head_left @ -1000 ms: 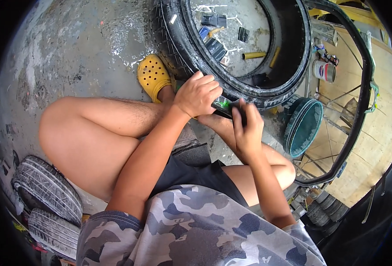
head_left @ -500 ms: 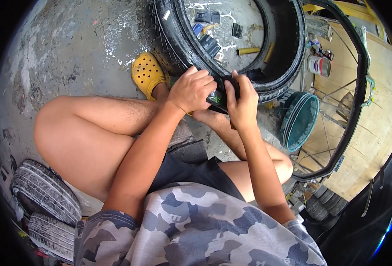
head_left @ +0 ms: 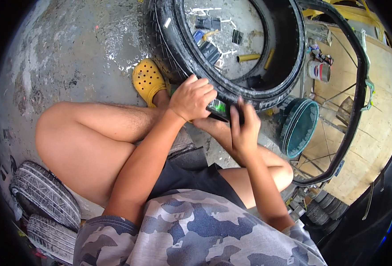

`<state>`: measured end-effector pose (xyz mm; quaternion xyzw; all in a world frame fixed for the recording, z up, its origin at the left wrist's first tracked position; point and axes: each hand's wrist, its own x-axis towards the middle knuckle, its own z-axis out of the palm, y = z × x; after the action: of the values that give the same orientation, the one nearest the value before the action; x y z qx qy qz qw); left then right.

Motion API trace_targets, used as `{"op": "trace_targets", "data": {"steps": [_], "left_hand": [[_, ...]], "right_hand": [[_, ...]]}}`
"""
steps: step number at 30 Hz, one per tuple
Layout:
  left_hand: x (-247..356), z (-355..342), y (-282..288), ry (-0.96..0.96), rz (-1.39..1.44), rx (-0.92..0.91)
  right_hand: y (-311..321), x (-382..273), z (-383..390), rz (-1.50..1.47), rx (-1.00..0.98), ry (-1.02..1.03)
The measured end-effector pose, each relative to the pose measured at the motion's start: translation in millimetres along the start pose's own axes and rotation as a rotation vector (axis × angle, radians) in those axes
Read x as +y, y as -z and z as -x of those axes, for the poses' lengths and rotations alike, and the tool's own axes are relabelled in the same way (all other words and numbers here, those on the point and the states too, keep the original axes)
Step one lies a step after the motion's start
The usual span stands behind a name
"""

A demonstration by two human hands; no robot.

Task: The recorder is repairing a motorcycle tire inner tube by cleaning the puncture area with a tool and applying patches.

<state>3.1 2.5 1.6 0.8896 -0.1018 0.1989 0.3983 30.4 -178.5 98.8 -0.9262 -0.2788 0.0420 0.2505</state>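
A large black tyre [head_left: 180, 40] stands at the upper middle, in front of my crossed legs. My left hand [head_left: 191, 97] is closed at its near edge, fingers curled round a black piece with a bright green patch [head_left: 219, 107]. Just to the right, my right hand [head_left: 245, 126] holds a small dark object [head_left: 239, 114] against or beside that piece; the fingers partly hide it and are slightly blurred, so its kind is unclear.
A yellow perforated clog [head_left: 145, 80], a teal bucket [head_left: 300, 128], a small white can [head_left: 319, 71], a curved black frame [head_left: 362, 62] and a wooden board [head_left: 378, 133] surround me. More tyres [head_left: 45, 190] lie lower left; several scraps lie inside the big tyre.
My right hand moved up toward the tyre rim half a second ago and has since come back down. My left hand keeps its grip, shifting slightly.
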Motion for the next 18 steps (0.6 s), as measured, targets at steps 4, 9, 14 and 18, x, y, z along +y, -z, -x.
{"op": "trace_targets", "data": {"steps": [4,9,14,18], "left_hand": [[3.8,4.7,3.0,0.010,-0.020,0.031],[7.5,0.7,0.5,0.026,-0.008,-0.027],[1.1,9.5,1.0,0.010,-0.005,0.013],[5.1,-1.1,1.7,0.014,-0.017,-0.032]], "right_hand": [[-6.9,-2.2,-19.4,0.020,-0.007,-0.026],[2.4,-4.9,-6.6,0.063,-0.066,0.034],[-8.0,-20.7,-17.0,0.060,-0.058,0.022],[-6.8,-23.8,-16.3,0.105,-0.035,0.015]]}}
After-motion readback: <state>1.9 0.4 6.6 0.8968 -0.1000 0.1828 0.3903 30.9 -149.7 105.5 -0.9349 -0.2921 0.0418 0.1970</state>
